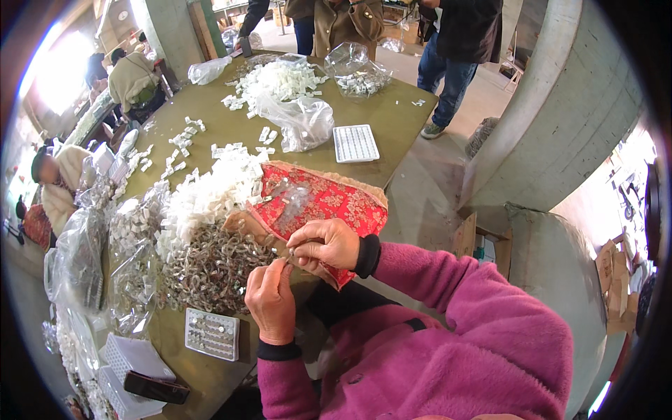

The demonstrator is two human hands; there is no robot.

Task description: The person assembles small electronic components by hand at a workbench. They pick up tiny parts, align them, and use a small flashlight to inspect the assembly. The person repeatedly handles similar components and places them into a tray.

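My left hand and my right hand are close together at the table's near edge, thumbs and fingers pinched. Whatever lies between the fingertips is too small to name. Under and beyond my right hand spreads a red cloth with gold flowers and a tan fleecy edge. Small clear and whitish pieces lie on it. Left of my hands is a heap of brown, curled, ring-like pieces, with a larger heap of small white pieces behind it.
A white tray holding rows of small pieces lies near my left forearm; another white tray lies farther off. Clear bags, stacked white trays and a dark flat object are at left. People stand beyond the table.
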